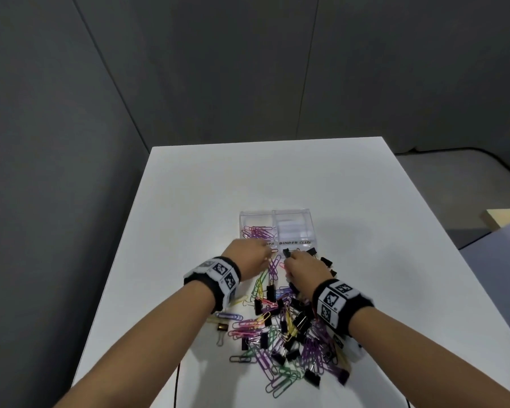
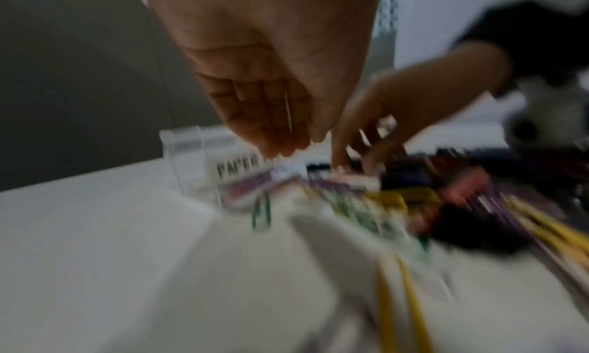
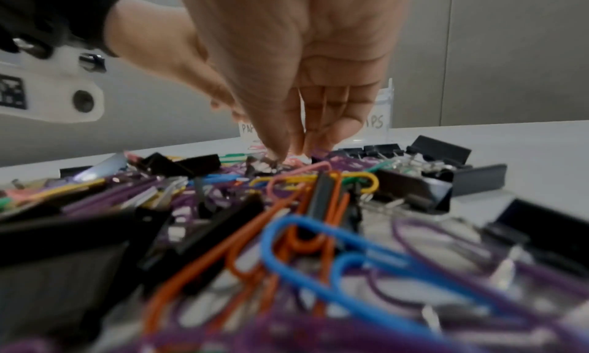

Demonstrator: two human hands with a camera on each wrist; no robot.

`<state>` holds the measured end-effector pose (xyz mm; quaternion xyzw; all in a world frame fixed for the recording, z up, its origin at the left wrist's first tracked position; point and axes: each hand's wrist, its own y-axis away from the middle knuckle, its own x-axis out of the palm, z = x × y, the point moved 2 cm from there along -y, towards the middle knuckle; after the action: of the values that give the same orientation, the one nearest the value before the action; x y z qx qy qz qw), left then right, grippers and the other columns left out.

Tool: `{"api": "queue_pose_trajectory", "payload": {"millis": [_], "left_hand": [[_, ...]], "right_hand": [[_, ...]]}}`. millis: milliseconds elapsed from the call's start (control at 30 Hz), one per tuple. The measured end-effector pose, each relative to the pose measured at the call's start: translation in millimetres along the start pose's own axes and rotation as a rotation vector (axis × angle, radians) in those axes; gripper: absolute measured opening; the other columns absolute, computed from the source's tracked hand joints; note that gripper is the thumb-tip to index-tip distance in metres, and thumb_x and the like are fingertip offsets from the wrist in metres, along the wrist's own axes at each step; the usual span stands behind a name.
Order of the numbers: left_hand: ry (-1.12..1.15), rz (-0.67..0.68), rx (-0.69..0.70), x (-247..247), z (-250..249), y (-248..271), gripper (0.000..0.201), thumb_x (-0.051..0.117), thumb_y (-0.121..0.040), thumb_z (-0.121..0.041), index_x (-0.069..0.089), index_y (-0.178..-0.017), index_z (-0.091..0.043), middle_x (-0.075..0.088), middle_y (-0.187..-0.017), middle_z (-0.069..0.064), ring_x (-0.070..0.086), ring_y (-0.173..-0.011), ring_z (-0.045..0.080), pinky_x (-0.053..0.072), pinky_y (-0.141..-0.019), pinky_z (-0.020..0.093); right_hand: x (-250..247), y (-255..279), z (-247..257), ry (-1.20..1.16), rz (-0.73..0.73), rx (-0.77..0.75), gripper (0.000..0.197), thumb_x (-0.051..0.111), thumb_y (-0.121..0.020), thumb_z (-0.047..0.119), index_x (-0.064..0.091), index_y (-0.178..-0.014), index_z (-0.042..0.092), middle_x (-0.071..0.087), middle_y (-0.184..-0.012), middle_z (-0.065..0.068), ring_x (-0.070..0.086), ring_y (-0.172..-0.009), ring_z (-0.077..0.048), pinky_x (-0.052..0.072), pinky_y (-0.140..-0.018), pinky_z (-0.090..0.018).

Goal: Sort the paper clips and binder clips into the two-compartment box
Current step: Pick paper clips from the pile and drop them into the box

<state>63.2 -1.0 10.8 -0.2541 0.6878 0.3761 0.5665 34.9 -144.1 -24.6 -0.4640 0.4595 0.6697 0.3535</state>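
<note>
A clear two-compartment box [image 1: 273,214] stands mid-table; its left half holds purple and pink paper clips [image 1: 258,232], and the half labelled BINDER CLIPS looks bare. Just in front of it lies a mixed pile of coloured paper clips and black binder clips [image 1: 289,328]. My left hand [image 1: 267,257] hovers at the box's front left wall, fingers bunched against the thumb around what looks like a thin pale paper clip [image 2: 288,111]; that view is blurred. My right hand [image 1: 287,259] reaches down at the pile's far end, fingertips [image 3: 280,154] pinching a black binder clip [image 1: 286,254].
A white table [image 1: 277,172] carries everything, with its edges close on the left and right. A few stray clips [image 1: 223,322] lie left of the pile. Grey partition walls stand behind. Another surface [image 1: 498,260] sits off to the right.
</note>
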Motion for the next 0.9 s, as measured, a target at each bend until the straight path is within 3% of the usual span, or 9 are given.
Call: {"api": "queue_pose_trajectory", "payload": {"millis": [100, 200, 333, 500, 700, 800, 900], "left_hand": [[0.048, 0.01, -0.027, 29, -4, 5, 0.046, 0.043, -0.097, -0.028, 0.039, -0.141, -0.016, 0.041, -0.145, 0.005, 0.041, -0.131, 0.023, 0.042, -0.102, 0.036], [0.098, 0.025, -0.094, 44, -8, 3, 0.058, 0.047, -0.095, -0.035, 0.028, -0.146, -0.016, 0.029, -0.153, 0.004, 0.027, -0.141, 0.022, 0.031, -0.113, 0.037], [0.119, -0.02, -0.155, 48, -10, -3, 0.054, 0.049, -0.094, -0.031, 0.033, -0.142, -0.013, 0.037, -0.147, 0.007, 0.033, -0.136, 0.025, 0.032, -0.11, 0.037], [0.204, -0.021, -0.215, 50, -14, -8, 0.036, 0.05, -0.095, -0.02, 0.051, -0.128, -0.007, 0.046, -0.132, 0.012, 0.041, -0.126, 0.027, 0.041, -0.1, 0.036], [0.321, 0.077, -0.29, 50, -12, -17, 0.028, 0.056, -0.09, -0.007, 0.055, -0.118, -0.007, 0.052, -0.125, 0.014, 0.049, -0.118, 0.029, 0.045, -0.097, 0.037], [0.369, 0.147, -0.302, 46, -9, -17, 0.028, 0.049, -0.093, -0.008, 0.053, -0.12, -0.005, 0.056, -0.125, 0.016, 0.053, -0.116, 0.03, 0.043, -0.097, 0.036], [0.391, 0.172, -0.3, 41, -4, -12, 0.024, 0.047, -0.094, -0.008, 0.057, -0.115, -0.003, 0.056, -0.123, 0.016, 0.055, -0.113, 0.029, 0.043, -0.096, 0.034]], "right_hand": [[3, -1, 1, 0.02, 0.004, 0.042, 0.021, 0.052, -0.091, 0.011, 0.055, -0.11, 0.004, 0.053, -0.118, -0.011, 0.05, -0.111, -0.028, 0.047, -0.085, -0.038], [2, -1, 0, 0.055, 0.016, 0.052, 0.029, 0.062, -0.083, 0.008, 0.054, -0.111, 0.006, 0.053, -0.118, -0.01, 0.049, -0.112, -0.028, 0.046, -0.086, -0.038], [0, 0, -1, 0.119, 0.023, 0.038, 0.039, 0.068, -0.079, 0.009, 0.053, -0.116, 0.007, 0.053, -0.124, -0.01, 0.048, -0.118, -0.028, 0.044, -0.093, -0.037], [2, 6, -1, 0.143, 0.003, 0.017, 0.032, 0.064, -0.082, 0.007, 0.056, -0.113, 0.005, 0.055, -0.124, -0.011, 0.05, -0.115, -0.028, 0.044, -0.092, -0.037], [0, 9, 0, 0.169, 0.026, -0.015, 0.024, 0.056, -0.085, 0.004, 0.058, -0.109, 0.002, 0.059, -0.116, -0.014, 0.053, -0.111, -0.03, 0.045, -0.089, -0.038], [-8, 8, -1, 0.015, -0.023, 0.038, 0.019, 0.044, -0.091, 0.01, 0.059, -0.102, 0.005, 0.061, -0.109, -0.011, 0.056, -0.102, -0.028, 0.046, -0.08, -0.036], [-16, 6, -8, -0.125, -0.067, 0.102, 0.013, 0.039, -0.093, 0.015, 0.05, -0.091, 0.009, 0.055, -0.092, -0.007, 0.053, -0.082, -0.024, 0.042, -0.068, -0.033]]}}
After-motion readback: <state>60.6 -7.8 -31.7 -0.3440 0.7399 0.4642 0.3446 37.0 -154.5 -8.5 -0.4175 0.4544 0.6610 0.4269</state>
